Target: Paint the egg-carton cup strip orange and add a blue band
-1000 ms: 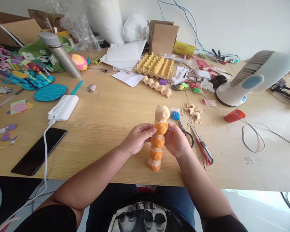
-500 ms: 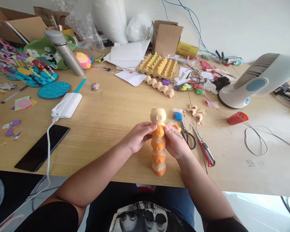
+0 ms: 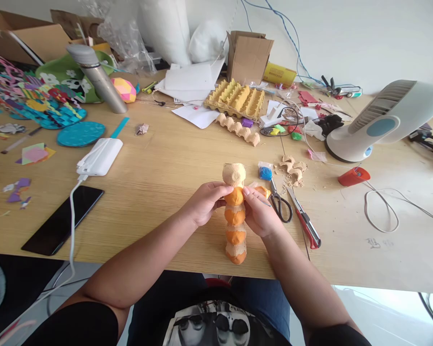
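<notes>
An egg carton strip [image 3: 235,217] is held between my two hands, its length running away from me above the table's front edge. Several of its bumps carry orange clay; the far bump is bare, pale cardboard. My left hand [image 3: 205,203] grips the strip from the left, thumb on the upper orange bump. From the other side my right hand [image 3: 261,211] pinches the same bump with its thumb. Both hands' other fingers are partly hidden behind the strip. Just right of my right hand lie black-handled scissors [image 3: 282,205], an orange clay packet [image 3: 262,191] and a blue clay packet [image 3: 265,171].
A red utility knife [image 3: 306,222] lies right of the scissors, with torn carton scraps [image 3: 292,169] beyond. Farther back are another carton strip [image 3: 237,129] and a yellow egg tray [image 3: 234,99]. A fan [image 3: 378,120] stands right; a phone [image 3: 63,220] and power bank [image 3: 100,157] lie left.
The carton strip and both hands have shifted very slightly to the left. The grip on the strip looks the same.
</notes>
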A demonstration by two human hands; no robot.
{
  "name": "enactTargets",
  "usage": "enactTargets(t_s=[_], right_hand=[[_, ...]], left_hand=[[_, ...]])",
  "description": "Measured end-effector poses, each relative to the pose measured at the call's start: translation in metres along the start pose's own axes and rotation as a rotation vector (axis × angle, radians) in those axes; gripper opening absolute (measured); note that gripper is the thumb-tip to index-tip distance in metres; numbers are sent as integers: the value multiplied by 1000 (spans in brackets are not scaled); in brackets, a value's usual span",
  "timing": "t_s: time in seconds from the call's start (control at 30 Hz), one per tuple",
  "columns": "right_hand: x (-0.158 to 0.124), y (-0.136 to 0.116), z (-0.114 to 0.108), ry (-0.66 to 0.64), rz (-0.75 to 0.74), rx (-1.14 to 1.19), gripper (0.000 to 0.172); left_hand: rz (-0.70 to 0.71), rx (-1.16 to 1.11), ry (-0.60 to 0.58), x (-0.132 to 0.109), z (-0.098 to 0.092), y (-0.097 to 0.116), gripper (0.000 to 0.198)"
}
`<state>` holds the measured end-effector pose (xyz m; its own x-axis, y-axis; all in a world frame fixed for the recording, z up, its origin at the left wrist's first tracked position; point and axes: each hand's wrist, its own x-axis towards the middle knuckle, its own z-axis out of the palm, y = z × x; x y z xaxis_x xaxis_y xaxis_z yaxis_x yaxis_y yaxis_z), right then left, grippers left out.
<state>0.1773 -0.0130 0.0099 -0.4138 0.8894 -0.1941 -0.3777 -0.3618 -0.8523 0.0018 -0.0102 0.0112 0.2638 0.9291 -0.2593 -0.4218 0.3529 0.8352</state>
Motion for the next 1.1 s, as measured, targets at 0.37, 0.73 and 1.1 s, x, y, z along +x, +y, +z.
enactTargets(t_s=[0.37, 0.73, 1.1], right_hand=[[3, 1, -2, -18, 7, 97, 44], [4, 4, -3, -41, 38, 116, 41], [3, 7, -2, -49, 63, 111, 42]], left_hand=[[-23, -153, -140, -1, 2, 3, 39], [-120, -176, -134, 2, -3, 2, 31], [-209, -152, -107, 3, -9, 4, 32]])
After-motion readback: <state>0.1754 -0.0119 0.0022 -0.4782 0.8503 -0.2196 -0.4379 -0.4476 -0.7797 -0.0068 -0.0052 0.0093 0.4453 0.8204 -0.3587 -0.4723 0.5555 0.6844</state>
